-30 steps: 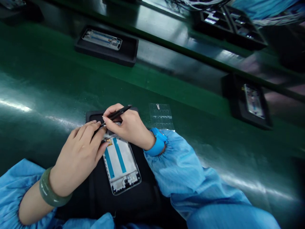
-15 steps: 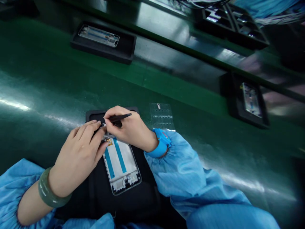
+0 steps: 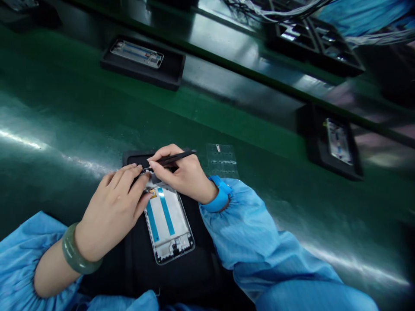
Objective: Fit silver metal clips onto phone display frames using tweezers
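Head cam: phone shell (image 3: pixel 181 211) lies lower ctr of frame, on black tray (image 3: pixel 136 156). R hand (image 3: pixel 181 175) pinches a black pen-like tool (image 3: pixel 178 158), tip by shell's upper end; L hand (image 3: pixel 115 203) has fingers there too, can't tell if gripping. Shell's prob. light, stiff, a bit slick; orange ribbon (image 3: pixel 153 194) looks fragile, so best held by long edges. Count: 1 tool, 1 clear plastic sheet (image 3: pixel 222 163) near ctr, 2 blue strips (image 3: pixel 166 211) on shell, 2 more trayed shells, i.e. upper-L shell (image 3: pixel 136 54) & R-side shell (image 3: pixel 339 141); top-L corner too blurry.
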`<state>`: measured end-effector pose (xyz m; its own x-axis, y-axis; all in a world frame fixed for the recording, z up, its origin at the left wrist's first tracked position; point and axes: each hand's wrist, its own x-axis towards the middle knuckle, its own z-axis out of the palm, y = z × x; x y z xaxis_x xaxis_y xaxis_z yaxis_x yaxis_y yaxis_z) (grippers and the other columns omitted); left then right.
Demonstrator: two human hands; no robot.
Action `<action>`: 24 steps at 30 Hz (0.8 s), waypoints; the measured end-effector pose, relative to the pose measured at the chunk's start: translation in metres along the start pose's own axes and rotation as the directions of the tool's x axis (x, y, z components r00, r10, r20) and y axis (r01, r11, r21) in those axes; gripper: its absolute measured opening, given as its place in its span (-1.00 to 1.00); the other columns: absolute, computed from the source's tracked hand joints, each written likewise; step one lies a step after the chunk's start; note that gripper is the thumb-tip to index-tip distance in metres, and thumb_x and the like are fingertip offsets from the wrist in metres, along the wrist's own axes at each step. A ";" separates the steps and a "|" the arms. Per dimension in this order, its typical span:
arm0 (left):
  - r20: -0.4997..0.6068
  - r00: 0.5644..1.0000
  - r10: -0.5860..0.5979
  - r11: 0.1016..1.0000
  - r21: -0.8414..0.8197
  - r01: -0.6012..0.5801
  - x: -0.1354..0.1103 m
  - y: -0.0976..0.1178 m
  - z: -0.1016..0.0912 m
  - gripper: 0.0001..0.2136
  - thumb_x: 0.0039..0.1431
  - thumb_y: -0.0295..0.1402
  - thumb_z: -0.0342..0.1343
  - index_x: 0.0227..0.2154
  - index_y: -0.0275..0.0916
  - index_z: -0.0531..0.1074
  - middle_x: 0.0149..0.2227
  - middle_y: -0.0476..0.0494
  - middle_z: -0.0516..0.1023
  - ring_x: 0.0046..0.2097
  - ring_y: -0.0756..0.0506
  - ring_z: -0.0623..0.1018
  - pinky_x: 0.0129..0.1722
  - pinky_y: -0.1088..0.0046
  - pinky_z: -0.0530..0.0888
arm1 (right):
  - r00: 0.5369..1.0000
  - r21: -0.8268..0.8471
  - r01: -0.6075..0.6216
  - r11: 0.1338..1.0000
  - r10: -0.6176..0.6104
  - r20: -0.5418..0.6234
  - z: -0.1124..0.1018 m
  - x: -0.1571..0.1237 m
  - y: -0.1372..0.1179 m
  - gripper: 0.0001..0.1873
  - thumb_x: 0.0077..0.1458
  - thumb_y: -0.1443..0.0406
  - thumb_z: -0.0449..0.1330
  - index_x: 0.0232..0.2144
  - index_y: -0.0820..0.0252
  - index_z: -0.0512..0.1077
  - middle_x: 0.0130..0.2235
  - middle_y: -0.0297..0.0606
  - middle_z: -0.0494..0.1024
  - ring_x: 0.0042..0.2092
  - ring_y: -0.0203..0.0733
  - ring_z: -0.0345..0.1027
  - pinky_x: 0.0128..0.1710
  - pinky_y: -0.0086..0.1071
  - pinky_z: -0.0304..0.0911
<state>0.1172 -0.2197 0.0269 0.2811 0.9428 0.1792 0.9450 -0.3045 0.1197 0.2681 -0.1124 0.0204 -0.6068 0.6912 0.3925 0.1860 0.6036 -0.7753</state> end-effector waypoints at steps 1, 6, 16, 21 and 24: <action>0.002 1.000 0.000 1.000 -0.001 0.000 0.000 0.000 0.000 -0.66 0.21 -0.30 -0.05 -0.01 -0.35 0.31 0.00 -0.34 0.40 0.04 -0.28 0.38 -0.09 0.11 0.41 | 1.000 -0.013 0.009 1.000 -0.009 0.006 0.001 0.000 0.000 -0.97 0.09 0.35 0.14 -0.36 0.21 0.36 -0.35 -0.34 0.47 -0.37 -0.36 0.37 -0.34 -0.49 0.30; -0.005 1.000 0.001 1.000 0.006 -0.001 -0.001 0.000 0.000 -0.67 0.20 -0.30 -0.04 -0.02 -0.36 0.32 -0.01 -0.34 0.41 0.04 -0.28 0.39 -0.11 0.11 0.42 | 1.000 -0.076 0.021 0.997 -0.022 -0.002 0.005 -0.001 -0.001 -0.97 0.09 0.37 0.11 -0.36 0.19 0.35 -0.31 -0.32 0.48 -0.28 -0.31 0.39 -0.25 -0.45 0.31; 0.010 1.000 0.000 1.000 0.002 0.000 0.000 0.000 -0.001 -0.66 0.21 -0.29 -0.04 0.00 -0.34 0.32 0.00 -0.34 0.40 0.05 -0.28 0.39 -0.08 0.12 0.40 | 0.993 0.046 -0.115 0.992 0.116 -0.020 0.001 0.002 -0.001 -0.98 0.07 0.36 0.14 -0.39 0.21 0.34 -0.36 -0.35 0.45 -0.38 -0.36 0.38 -0.35 -0.50 0.32; 0.003 1.000 -0.001 1.000 0.005 0.001 0.000 0.000 -0.001 -0.66 0.21 -0.30 -0.04 -0.01 -0.36 0.31 0.00 -0.34 0.40 0.04 -0.28 0.39 -0.09 0.13 0.41 | 0.996 -0.057 -0.085 0.995 0.084 -0.011 0.003 0.001 -0.003 -0.96 0.09 0.33 0.12 -0.37 0.20 0.34 -0.33 -0.33 0.47 -0.36 -0.35 0.38 -0.32 -0.48 0.31; 0.002 1.000 0.002 1.000 0.007 -0.002 -0.001 -0.001 -0.001 -0.66 0.21 -0.29 -0.04 -0.01 -0.35 0.31 0.00 -0.33 0.39 0.04 -0.27 0.38 -0.09 0.13 0.40 | 0.996 -0.056 -0.087 0.995 0.085 -0.032 0.003 0.001 -0.003 -0.97 0.09 0.34 0.11 -0.38 0.20 0.33 -0.34 -0.33 0.47 -0.36 -0.35 0.38 -0.32 -0.48 0.32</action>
<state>0.1162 -0.2204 0.0277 0.2833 0.9425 0.1773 0.9456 -0.3054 0.1123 0.2645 -0.1146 0.0214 -0.5637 0.7525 0.3407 0.2807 0.5624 -0.7777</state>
